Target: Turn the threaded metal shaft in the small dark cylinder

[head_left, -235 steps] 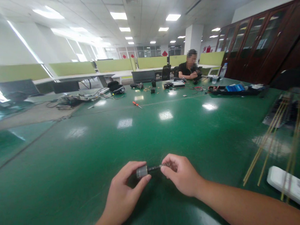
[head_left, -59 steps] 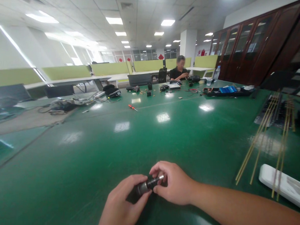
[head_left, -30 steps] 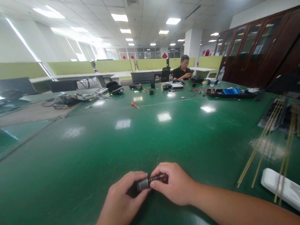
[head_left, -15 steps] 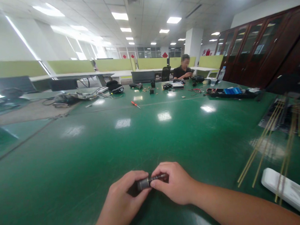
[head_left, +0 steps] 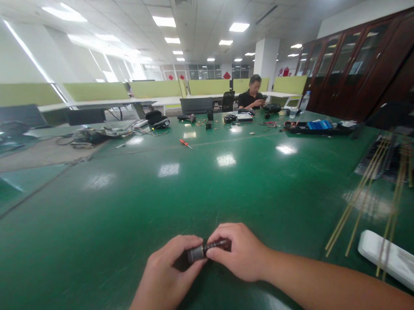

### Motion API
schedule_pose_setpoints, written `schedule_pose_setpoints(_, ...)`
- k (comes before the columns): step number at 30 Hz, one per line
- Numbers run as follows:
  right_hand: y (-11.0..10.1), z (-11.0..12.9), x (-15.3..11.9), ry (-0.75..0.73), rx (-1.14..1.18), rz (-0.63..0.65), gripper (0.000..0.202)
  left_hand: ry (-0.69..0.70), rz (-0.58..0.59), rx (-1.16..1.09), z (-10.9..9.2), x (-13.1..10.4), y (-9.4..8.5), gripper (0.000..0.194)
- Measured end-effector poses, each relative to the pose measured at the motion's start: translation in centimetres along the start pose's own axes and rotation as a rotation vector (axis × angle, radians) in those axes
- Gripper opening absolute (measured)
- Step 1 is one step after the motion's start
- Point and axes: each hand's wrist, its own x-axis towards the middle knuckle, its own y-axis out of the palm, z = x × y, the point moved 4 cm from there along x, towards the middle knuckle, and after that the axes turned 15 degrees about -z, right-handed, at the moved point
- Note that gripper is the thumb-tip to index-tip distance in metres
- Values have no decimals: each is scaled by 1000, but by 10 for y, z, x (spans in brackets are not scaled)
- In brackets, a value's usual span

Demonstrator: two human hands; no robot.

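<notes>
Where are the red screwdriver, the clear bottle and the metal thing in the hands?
Red screwdriver [head_left: 183, 142]: head view, on its handle.
Clear bottle [head_left: 304, 102]: head view, on its side.
Metal thing [head_left: 196, 253]: head view, on its thick grey end.

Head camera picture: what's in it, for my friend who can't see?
The left hand grips the thick end of a small metal part and the right hand its thin end, over a green table. A red screwdriver lies farther off, thin yellow sticks lie to the right, and a person sits across.
</notes>
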Motion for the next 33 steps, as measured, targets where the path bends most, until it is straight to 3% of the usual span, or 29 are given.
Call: schedule_pose_setpoints(33,-1,0,0,7,-7,-9,5,2,-4,-6,-1,0,-2,16)
